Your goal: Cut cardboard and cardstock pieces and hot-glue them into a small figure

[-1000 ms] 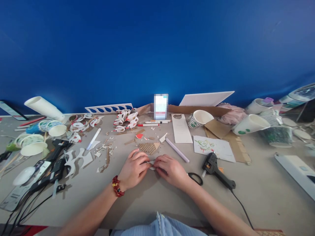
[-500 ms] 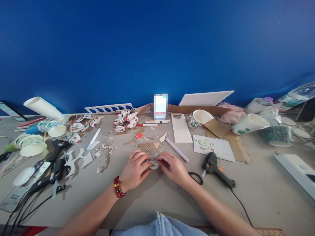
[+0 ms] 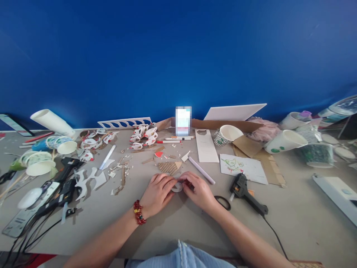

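at the near edge, a light blue garment [image 3: 184, 257] is showing, and both forearms are reaching out over the grey table [image 3: 295, 219]. a red bead bracelet [image 3: 138, 213] is sitting on the left wrist. the left hand [image 3: 157, 191] is lying knuckles up with its fingers curled in, pinching the left edge of a small white paper piece [image 3: 177, 187]. the right hand [image 3: 199, 191] is curled the same way, with its fingertips gripping the paper piece from the other side. the paper piece is sitting between the two hands, low over the table or touching it; i cannot tell which.

just right of the right wrist, black scissors [image 3: 223, 203] are lying flat, and beside them a black glue gun [image 3: 245, 191] is resting with its cord running towards the near edge. just beyond the hands, a scrap of ribbed cardboard [image 3: 169, 167] and a pale lilac stick [image 3: 201, 170] are lying on the table. farther right, a sheet with a drawing [image 3: 242, 166] is lying flat. farther back, a heap of white and red cut-outs [image 3: 143, 136], a red marker [image 3: 168, 142] and a tipped paper cup [image 3: 228, 134] are lying near the blue wall [image 3: 178, 56].
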Motion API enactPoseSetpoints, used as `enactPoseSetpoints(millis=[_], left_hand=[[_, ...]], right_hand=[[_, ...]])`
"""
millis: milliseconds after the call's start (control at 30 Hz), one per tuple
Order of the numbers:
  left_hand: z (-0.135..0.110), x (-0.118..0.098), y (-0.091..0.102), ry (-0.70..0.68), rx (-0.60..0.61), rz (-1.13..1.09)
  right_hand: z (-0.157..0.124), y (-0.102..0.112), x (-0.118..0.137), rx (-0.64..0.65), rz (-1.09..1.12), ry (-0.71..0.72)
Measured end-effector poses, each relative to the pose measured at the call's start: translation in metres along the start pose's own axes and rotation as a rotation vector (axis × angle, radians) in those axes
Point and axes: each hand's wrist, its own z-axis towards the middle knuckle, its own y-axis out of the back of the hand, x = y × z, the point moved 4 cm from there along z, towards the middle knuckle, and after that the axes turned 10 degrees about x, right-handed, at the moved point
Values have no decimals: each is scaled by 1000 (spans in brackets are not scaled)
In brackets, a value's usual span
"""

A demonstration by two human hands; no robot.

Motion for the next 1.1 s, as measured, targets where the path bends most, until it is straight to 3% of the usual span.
enactPoseSetpoints(millis=[167,267,400,500,600,767,1100], left_hand=[[2,-2,0,-3,-10,-57],[-2,2,3,2,-94,-182],[-10,14,4,46,-221,-716],[-12,21,-4,65,-203,-1243],[-12,23,-7,37,-205,-1516],[-9,19,-7,0,-156,-1589],[-7,15,-5,-4,-121,-1508]], right_hand=[[-1,6,3,-63,21,20],[-3,12,3,-143,39,17],[-4,15,0,-168,128,-45],[-4,7,-2,-63,276,-109],[-4,-3,0,50,441,-121],[-5,-8,0,112,535,-135],[-6,-14,-8,120,676,-186]])
